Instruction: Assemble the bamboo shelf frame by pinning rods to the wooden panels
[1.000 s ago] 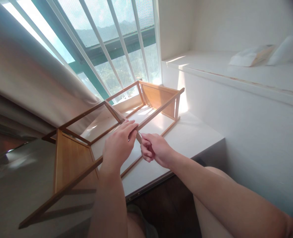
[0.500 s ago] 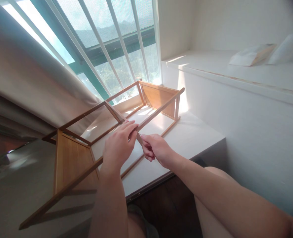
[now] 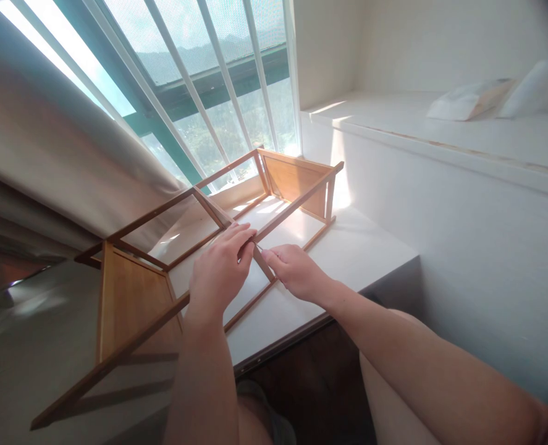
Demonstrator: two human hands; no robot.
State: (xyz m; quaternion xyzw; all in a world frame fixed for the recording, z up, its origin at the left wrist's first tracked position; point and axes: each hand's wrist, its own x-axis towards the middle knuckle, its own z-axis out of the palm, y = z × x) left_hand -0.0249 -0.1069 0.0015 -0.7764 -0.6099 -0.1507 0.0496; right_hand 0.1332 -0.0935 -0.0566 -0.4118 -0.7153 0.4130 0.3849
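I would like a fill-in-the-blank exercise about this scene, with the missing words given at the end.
1. The left hand is on the frame, which looks made of ____.
2. The right hand pinches a thin tool; of frame and curtain, this hand is nearer to the ____.
3. The curtain hangs on the ____ side of the picture.
4. The window is crossed by several white ____.

Missing words: wood; frame; left; bars.

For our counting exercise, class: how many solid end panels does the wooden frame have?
2: one panel at the wooden frame's picture-left end, the other panel at its picture-right end. Both ends show; neither panel is hidden.
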